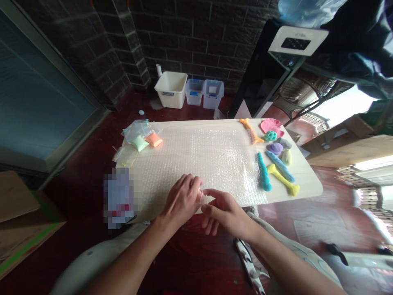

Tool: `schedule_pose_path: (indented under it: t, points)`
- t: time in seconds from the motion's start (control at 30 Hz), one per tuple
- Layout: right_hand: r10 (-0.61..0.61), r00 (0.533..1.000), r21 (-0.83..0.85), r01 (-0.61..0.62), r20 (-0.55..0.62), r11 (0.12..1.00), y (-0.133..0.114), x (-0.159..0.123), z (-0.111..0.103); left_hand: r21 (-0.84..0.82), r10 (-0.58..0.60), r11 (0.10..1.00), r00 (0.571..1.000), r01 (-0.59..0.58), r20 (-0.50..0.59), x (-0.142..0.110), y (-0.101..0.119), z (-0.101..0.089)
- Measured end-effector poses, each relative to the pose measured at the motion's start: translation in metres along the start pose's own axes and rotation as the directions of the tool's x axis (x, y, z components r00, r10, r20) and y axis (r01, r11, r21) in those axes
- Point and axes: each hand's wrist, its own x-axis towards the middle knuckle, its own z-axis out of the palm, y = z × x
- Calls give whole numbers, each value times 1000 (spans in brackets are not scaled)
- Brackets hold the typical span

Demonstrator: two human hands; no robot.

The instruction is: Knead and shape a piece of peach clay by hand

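Clear, crumpled plastic piece (202, 198): located between both hands at 6 o'clock on the table (307, 180), 12 being its far edge; its outline is blurred and its contents cannot be determined. Left hand (184, 196): fingers curled, gripping the piece; thumb hidden. Right hand (222, 211): thumb and index finger spread around the piece; contact cannot be confirmed. Bubble wrap (199, 155) covers the middle, its near edge partly hidden by the hands. Green packet (140, 143) and orange packet (154, 139) lie at 10 o'clock, coloured modelled shapes (281, 166) at 3. At 8, a pixelated object (118, 196) is unidentifiable.
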Motion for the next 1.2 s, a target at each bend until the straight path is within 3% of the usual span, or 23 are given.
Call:
schedule_pose_path:
  t: [0.07,0.13,0.23,0.33,0.5,0.7,0.77,0.83,0.93,1.0,1.07,1.2]
  points:
    - [-24,999,100,22,27,995,-3,-1,-2,-56,16,998,1000,-16,2,0,0,0]
    - [-68,998,98,65,20,993,-4,-2,-4,-162,32,986,999,-29,18,-1,-1,-1]
    - [-179,984,-213,171,-20,962,-4,-3,-6,-323,32,946,995,1,96,-1,-6,-5]
    - [-311,950,-563,258,2,785,-5,-2,-3,-332,-28,940,990,74,140,0,-14,-12]
    - [-344,936,-706,294,76,644,-12,4,11,-295,-104,946,987,135,119,-4,-22,-24]
    - [-429,901,-920,114,-63,374,-10,16,28,-327,-95,938,992,119,88,-7,-25,-26]
    - [-429,898,-895,111,-96,433,-11,16,32,-317,-73,944,994,93,76,-6,-25,-28]
    - [-408,904,-798,153,-125,583,-13,15,34,-307,-58,949,997,73,59,-5,-25,-31]
    - [-323,929,-539,180,-183,823,-17,15,35,-286,-59,956,998,60,11,-3,-26,-35]
    - [-219,958,-314,153,-186,937,-19,16,37,-259,-73,964,997,64,-24,-2,-26,-36]
    - [-147,974,-154,121,-174,981,-21,17,40,-231,-99,969,993,83,-60,-3,-28,-35]
    - [-90,984,-68,80,-155,994,-23,16,46,-139,-177,978,976,158,-130,-3,-28,-33]
